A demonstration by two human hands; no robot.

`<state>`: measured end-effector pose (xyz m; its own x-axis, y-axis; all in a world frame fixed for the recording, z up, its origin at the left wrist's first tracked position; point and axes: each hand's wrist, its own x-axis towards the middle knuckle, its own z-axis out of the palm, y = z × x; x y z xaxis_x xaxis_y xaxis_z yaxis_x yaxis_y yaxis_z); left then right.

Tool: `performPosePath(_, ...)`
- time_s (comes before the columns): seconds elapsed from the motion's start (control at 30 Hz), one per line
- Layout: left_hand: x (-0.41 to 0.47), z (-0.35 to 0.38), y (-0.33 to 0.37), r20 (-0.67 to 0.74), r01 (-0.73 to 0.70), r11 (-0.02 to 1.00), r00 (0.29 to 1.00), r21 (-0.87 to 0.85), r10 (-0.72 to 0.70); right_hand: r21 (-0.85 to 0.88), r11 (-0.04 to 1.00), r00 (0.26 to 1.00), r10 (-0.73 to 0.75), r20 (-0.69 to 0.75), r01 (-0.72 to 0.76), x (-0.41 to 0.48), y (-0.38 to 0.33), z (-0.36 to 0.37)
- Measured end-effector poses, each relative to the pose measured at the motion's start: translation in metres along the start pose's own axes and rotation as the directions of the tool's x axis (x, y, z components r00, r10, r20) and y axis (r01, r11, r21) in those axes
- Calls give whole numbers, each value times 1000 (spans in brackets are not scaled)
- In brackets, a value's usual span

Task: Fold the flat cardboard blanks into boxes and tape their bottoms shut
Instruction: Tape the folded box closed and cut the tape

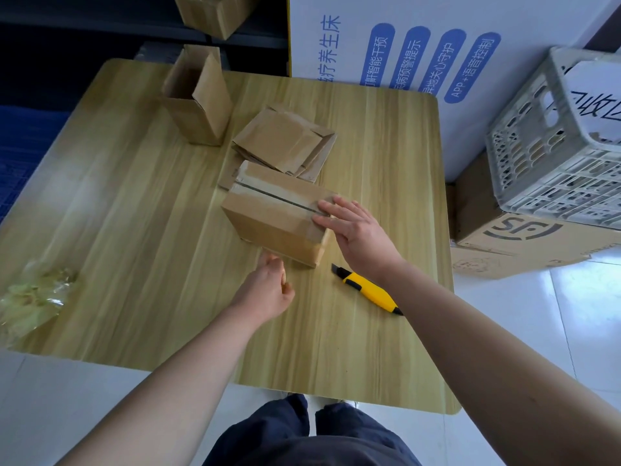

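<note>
A small folded cardboard box [268, 215] stands bottom-up in the middle of the wooden table [134, 213], with clear tape along its centre seam. My right hand [356, 230] lies flat on the box's right end, fingers spread over the tape. My left hand [268, 290] hovers just in front of the box, fingers loosely curled, holding nothing. Behind the box lies a stack of flat cardboard blanks [282, 142]. An upright box [198, 99] with open top flaps stands at the far left of the table.
A yellow utility knife [369, 290] lies on the table under my right wrist. Crumpled clear tape scraps [33, 297] sit at the table's left edge. A white plastic crate [554, 139] on a large carton [524, 243] stands to the right on the floor. A white printed carton [437, 55] is behind.
</note>
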<state>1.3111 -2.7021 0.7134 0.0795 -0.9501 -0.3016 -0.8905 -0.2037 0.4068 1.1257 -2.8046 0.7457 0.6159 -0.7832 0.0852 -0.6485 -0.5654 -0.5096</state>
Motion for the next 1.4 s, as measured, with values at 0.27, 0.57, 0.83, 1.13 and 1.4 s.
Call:
performPosePath(0.27,-1,13,-1,270,58,984,957,167,-102,-1,1000,999,19,30,-19,2,-2,-6)
performPosePath(0.57,4,-29,-3,-476,-123,992,875,-29,94,35,998,996,46,74,-49,9,-1,-15)
performPosePath(0.83,65,-92,4,-46,-173,909,978,379,205,98,994,996,41,83,-49,29,2,-22)
performPosePath(1.13,93,-91,41,-68,45,935,997,353,-22,177,932,940,333,-71,-316,26,6,-29)
performPosePath(1.4,88,-69,59,-264,201,903,959,379,-103,639,482,634,773,13,-600,23,-14,-15)
